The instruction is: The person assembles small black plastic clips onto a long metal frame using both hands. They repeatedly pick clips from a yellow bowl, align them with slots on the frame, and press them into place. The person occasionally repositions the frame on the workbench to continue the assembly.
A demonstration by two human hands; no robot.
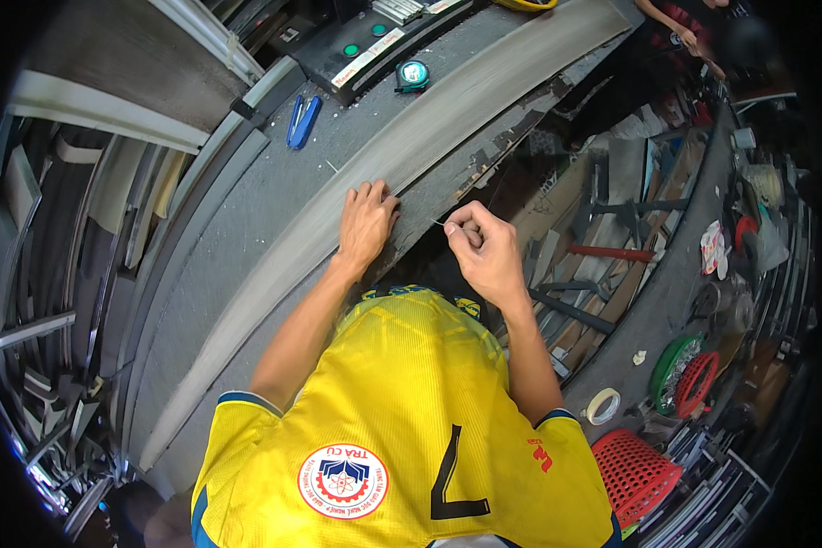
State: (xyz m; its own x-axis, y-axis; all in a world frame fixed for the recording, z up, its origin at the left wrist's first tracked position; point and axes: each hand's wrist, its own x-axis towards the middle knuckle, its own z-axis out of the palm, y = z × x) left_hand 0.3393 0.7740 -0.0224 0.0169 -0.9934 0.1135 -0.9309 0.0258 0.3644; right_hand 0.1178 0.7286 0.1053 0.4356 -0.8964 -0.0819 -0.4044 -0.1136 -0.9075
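Observation:
A long grey strip (447, 114) with a brushed-looking face runs diagonally across the dark workbench (237, 210). My left hand (367, 219) lies on its near edge, fingers bent and closed against it, their tips partly hidden. To the right, just off the bench's near edge, my right hand (484, 247) is closed in a pinch. Between its thumb and forefinger a thin pale pin-like piece (438, 222) sticks out toward the left. Another thin pale sliver (331, 167) lies on the bench beyond the strip.
Beyond the strip lie a blue-handled tool (303, 122) and a teal tape measure (412, 76). Long profiles (110, 210) crowd the left. On the right are a tape roll (603, 406), a red basket (637, 477) and a green basket (674, 370). Another person's hand (691, 41) shows top right.

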